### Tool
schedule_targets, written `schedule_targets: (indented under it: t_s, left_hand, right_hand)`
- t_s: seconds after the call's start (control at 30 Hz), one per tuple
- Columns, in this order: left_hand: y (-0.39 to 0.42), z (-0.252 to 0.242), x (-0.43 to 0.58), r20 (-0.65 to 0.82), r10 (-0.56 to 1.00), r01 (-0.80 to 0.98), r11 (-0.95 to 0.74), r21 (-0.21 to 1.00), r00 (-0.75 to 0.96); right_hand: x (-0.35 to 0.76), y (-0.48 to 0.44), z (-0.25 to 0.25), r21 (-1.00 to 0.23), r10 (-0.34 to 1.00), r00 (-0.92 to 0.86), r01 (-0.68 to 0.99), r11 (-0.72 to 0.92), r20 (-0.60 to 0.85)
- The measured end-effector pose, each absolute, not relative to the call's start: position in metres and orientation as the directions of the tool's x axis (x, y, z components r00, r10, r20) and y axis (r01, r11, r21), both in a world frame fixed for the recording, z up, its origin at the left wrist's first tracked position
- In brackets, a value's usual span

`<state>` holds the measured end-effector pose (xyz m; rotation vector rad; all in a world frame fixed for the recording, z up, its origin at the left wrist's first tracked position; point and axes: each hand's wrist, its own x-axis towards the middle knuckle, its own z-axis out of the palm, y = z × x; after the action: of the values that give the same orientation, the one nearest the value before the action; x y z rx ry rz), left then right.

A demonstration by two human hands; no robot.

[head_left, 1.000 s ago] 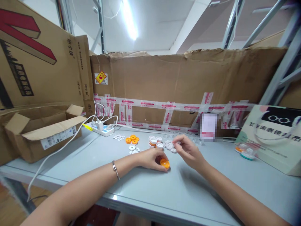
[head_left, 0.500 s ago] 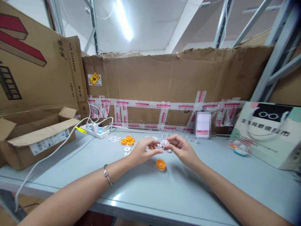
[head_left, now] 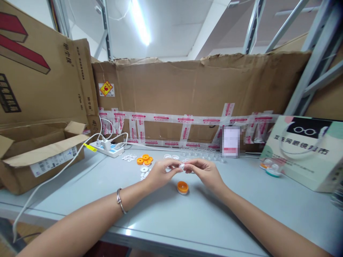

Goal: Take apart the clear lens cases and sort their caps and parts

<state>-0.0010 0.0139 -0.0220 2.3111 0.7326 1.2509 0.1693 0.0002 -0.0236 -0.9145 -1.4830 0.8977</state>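
Observation:
A small white part is pinched between the fingertips of both hands above the table. My left hand grips it from the left, and my right hand from the right. Just below them an orange round piece with a white base rests on the table. Left of my left hand lie several orange rings and, nearer, white round pieces. White rings lie behind my hands, partly covered by the fingers.
A power strip with white cables and an open cardboard box are at the left. Clear parts line the back. At the right, capped pieces sit by a paper bag. A large carton stands behind.
My left fingers have closed in on the white part, which my right hand held before. Both hands are now together on it. The camera view has shifted slightly.

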Motion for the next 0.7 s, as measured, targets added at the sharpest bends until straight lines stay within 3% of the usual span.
schedule_targets:
  t_s: [0.5,0.7]
  left_hand:
    - [0.023,-0.033,-0.002,0.743,0.444,0.402,-0.879,0.255,0.501]
    - [0.022,-0.036,0.001,0.723,0.418,0.466,-0.872,0.150,0.550]
  right_hand:
    - [0.167,0.002,-0.027,-0.985,0.958,-0.236,0.021,0.173,0.163]
    - [0.165,0.001,-0.027,-0.978,0.963,-0.199,0.069,0.196,0.179]
